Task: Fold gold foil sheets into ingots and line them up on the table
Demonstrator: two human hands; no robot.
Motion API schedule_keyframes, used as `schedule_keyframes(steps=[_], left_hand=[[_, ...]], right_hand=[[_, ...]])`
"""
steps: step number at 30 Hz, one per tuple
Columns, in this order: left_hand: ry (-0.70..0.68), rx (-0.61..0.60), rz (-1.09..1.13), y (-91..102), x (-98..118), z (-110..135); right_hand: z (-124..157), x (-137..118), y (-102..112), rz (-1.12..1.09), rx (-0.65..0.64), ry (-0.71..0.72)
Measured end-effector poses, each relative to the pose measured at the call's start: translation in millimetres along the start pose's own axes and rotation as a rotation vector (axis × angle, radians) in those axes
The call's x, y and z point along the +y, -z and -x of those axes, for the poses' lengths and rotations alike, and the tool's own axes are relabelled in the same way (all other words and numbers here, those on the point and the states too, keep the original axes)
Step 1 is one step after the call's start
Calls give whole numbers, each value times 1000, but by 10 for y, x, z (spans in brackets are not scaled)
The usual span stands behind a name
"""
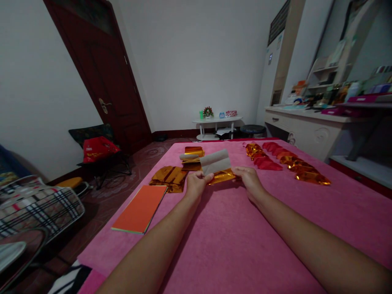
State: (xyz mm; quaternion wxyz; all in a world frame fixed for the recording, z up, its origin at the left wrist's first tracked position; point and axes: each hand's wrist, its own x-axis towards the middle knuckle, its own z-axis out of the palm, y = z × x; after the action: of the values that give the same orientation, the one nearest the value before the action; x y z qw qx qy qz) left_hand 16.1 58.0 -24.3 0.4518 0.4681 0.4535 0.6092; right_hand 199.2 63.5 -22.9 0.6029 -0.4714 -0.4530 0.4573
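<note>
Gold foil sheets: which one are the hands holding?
The sheet pinched between the left hand and right hand, its grey backing curled up; the other gold stacks lie untouched on the pink cloth.

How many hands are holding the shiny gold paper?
2. The left hand pinches the left end of the gold paper, and the right hand pinches its right end. No other hands show.

We see a room of a private home. A dark wooden door (104, 77) with a brass handle stands in a plain white wall. Beside it is a chair (101, 161) with a red bag (98, 148). A small white side table (217, 120) with 2 shelves carries a flower pot (208, 112). A tall air conditioner (283, 53) stands in the corner, and a cream dresser (306, 128) holds bottles and boxes.
</note>
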Motion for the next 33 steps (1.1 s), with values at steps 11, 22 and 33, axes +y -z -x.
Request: schedule_keyframes(steps=[11,22,33], left_hand=[[-79,43,88,-165,-46,76],[-152,109,67,3,-11,-65],[-17,42,263,-117,80,81]], right_hand=[[311,80,-455,211,-261,-20],[53,-4,-16,-119,157,87],[210,19,-272,16,-18,126]])
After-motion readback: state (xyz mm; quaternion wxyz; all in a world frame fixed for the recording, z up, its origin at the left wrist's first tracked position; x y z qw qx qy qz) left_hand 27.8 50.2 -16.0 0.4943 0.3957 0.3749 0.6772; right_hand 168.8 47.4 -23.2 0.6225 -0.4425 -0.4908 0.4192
